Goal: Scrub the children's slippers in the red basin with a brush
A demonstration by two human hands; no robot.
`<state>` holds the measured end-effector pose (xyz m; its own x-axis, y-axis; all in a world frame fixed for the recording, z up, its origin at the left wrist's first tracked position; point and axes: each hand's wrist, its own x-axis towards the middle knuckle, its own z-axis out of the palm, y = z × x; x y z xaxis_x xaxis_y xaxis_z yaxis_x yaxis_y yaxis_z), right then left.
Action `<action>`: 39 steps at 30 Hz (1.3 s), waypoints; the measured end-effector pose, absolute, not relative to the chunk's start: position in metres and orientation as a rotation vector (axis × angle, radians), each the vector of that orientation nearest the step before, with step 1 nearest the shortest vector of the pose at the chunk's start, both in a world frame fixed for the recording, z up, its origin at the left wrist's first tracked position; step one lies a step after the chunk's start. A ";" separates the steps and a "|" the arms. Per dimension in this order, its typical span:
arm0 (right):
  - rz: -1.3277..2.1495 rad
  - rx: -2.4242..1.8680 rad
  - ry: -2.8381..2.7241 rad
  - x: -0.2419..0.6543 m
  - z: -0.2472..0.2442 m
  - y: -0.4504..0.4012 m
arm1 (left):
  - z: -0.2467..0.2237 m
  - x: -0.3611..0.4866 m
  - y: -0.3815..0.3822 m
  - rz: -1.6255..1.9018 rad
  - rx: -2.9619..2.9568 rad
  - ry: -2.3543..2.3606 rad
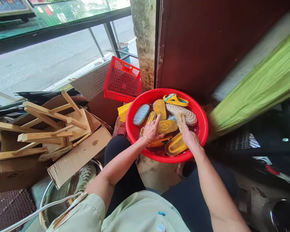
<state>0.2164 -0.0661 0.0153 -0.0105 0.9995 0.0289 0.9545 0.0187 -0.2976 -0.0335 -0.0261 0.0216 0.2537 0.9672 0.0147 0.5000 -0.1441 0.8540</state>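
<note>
A red plastic basin (130,129) of water sits between my knees with several sandals in it. My left hand (151,130) grips the left end of a yellow sandal (168,126) lying sole up. My right hand (191,138) is closed round a scrubbing brush (179,120) with pale bristles, just right of that sole. Around them float a yellow sandal with a cartoon strap (176,100), a white sandal (189,116), a light blue one (141,114) and another yellow sole (176,145). My left fingers partly hide an orange-yellow sandal (159,142).
A red plastic crate (122,79) stands behind the basin. Wooden stools (55,122) and cardboard (79,154) are piled at left, above a metal bowl (44,199) holding a pale perforated shoe (85,178). Green cloth (258,80) hangs at right; a dark red panel (195,45) rises behind.
</note>
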 end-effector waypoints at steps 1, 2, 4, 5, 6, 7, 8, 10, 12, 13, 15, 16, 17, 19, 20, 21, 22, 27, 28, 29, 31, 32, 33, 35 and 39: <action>0.310 -2.056 -1.987 0.223 0.017 -0.063 | 0.023 -0.036 -0.023 0.832 1.651 1.328; 0.337 -2.068 -1.917 0.225 0.019 -0.062 | 0.025 -0.037 -0.020 0.884 1.507 1.301; 0.391 -2.001 -1.811 0.220 0.024 -0.064 | 0.027 -0.038 -0.014 0.945 1.145 1.215; 0.425 -1.937 -1.781 0.214 0.026 -0.066 | 0.027 -0.038 -0.011 0.934 0.953 1.141; 0.459 -1.873 -1.769 0.205 0.028 -0.069 | 0.028 -0.037 -0.008 0.899 0.775 1.050; 0.486 -1.808 -1.775 0.197 0.030 -0.072 | 0.029 -0.036 -0.005 0.850 0.624 0.957; 0.502 -1.741 -1.797 0.188 0.032 -0.076 | 0.029 -0.035 -0.002 0.804 0.506 0.873; 0.511 -1.597 -1.891 0.173 0.035 -0.084 | 0.029 -0.034 0.004 0.773 0.362 0.757; 0.506 -1.478 -2.020 0.162 0.036 -0.093 | 0.026 -0.034 0.009 0.845 0.295 0.720; 0.501 -1.454 -2.081 0.158 0.035 -0.098 | 0.023 -0.034 0.012 0.880 0.279 0.717; 0.454 -1.498 -2.185 0.152 0.034 -0.103 | 0.017 -0.032 0.015 0.917 0.267 0.723; 0.407 -1.558 -2.225 0.150 0.033 -0.104 | 0.014 -0.031 0.015 0.915 0.264 0.727; 0.347 -1.631 -2.255 0.150 0.032 -0.103 | 0.012 -0.029 0.015 0.900 0.259 0.730; 0.224 -1.775 -2.275 0.156 0.030 -0.095 | 0.011 -0.027 0.012 0.860 0.242 0.723; 0.176 -1.830 -2.259 0.161 0.029 -0.089 | 0.012 -0.028 0.011 0.839 0.234 0.709; 0.144 -1.875 -2.228 0.168 0.027 -0.083 | 0.014 -0.029 0.010 0.818 0.229 0.687; 0.127 -1.905 -2.188 0.176 0.026 -0.077 | 0.017 -0.031 0.010 0.806 0.227 0.663; 0.167 -1.786 -2.081 0.192 0.019 -0.073 | 0.028 -0.042 0.014 0.841 0.222 0.609; 0.178 -1.738 -2.117 0.190 0.017 -0.076 | 0.029 -0.042 0.015 0.849 0.220 0.616; 0.183 -1.706 -2.162 0.187 0.016 -0.080 | 0.030 -0.041 0.015 0.857 0.219 0.624; 0.172 -1.709 -2.233 0.185 0.013 -0.085 | 0.031 -0.041 0.015 0.870 0.232 0.634; 0.162 -1.737 -2.244 0.188 0.012 -0.086 | 0.032 -0.042 0.015 0.874 0.246 0.632; 0.152 -1.773 -2.234 0.192 0.011 -0.086 | 0.033 -0.043 0.015 0.871 0.263 0.623; 0.140 -1.825 -2.168 0.201 0.011 -0.085 | 0.036 -0.046 0.016 0.845 0.295 0.597; 0.131 -1.734 -2.118 0.203 0.014 -0.086 | 0.036 -0.048 0.014 0.766 0.320 0.550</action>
